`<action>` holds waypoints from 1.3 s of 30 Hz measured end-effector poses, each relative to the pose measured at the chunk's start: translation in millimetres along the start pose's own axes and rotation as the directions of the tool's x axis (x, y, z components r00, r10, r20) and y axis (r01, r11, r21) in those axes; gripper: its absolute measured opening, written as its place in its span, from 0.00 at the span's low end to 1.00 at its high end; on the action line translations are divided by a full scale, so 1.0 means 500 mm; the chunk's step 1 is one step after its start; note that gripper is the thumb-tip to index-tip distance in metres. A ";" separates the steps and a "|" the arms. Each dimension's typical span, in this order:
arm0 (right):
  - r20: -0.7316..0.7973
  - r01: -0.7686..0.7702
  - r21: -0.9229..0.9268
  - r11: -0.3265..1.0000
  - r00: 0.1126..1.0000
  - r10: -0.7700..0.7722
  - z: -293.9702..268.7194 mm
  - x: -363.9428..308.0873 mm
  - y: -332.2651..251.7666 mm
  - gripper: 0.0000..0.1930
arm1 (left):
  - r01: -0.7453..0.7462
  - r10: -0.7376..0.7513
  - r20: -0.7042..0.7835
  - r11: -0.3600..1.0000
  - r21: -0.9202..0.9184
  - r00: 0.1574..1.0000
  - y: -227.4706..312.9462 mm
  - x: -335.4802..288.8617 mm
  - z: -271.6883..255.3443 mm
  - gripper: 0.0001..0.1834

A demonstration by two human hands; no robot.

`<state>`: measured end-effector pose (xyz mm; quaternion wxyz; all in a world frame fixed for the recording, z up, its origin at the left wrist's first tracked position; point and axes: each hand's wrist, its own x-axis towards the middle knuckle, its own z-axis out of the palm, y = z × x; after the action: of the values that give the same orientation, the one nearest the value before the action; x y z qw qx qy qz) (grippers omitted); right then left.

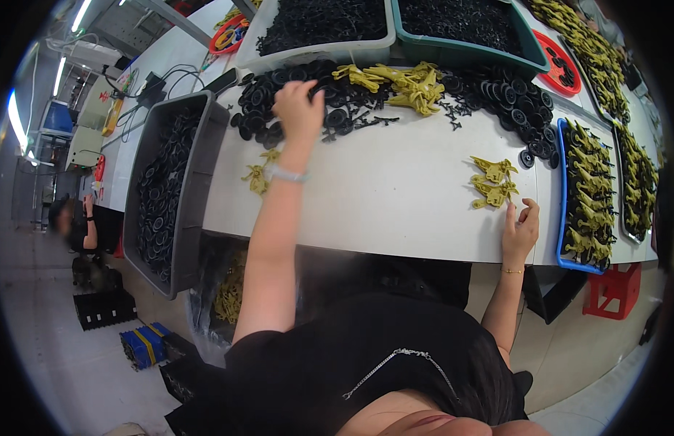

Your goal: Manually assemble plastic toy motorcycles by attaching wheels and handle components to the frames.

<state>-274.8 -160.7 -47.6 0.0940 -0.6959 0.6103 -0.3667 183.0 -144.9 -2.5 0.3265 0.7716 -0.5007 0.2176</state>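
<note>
The left hand [299, 109], upper left of centre, hangs over black wheels [258, 94], fingers bent and parted; blur hides whether it pinches one. The right hand [522, 231], right of centre, is loosely curled, thumb and finger apart, just below two yellow parts [494, 182]; I cannot tell if it touches them. They lie side by side, probably to stay within easy reach. Another yellow part [257, 178] lies below the left hand. Further up, a yellow heap [422, 91] sits among the wheels, seemingly pushed back to free the table [380, 196]. At right, a blue tray [562, 200] keeps yellow-and-black pieces in rows, perhaps against tangling.
</note>
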 end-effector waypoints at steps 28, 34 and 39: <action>0.461 -0.110 0.557 0.823 0.866 -0.196 0.063 -0.086 -0.157 0.10 | -0.373 0.686 0.294 0.646 -0.666 0.665 0.329 -0.278 -0.051 0.09; 0.428 -0.110 0.488 0.866 0.895 -0.128 0.069 -0.097 -0.148 0.11 | -0.360 0.654 0.106 0.536 -0.764 0.749 0.334 -0.277 -0.050 0.09; 0.366 -0.042 0.541 0.840 0.911 -0.191 0.082 -0.101 -0.181 0.11 | -0.349 0.602 0.095 0.578 -0.738 0.793 0.300 -0.287 -0.060 0.08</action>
<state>-177.8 -105.8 -44.7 0.3949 -0.7258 0.4217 -0.3735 -12.5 -75.7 -33.7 0.4252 0.4524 -0.7830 -0.0380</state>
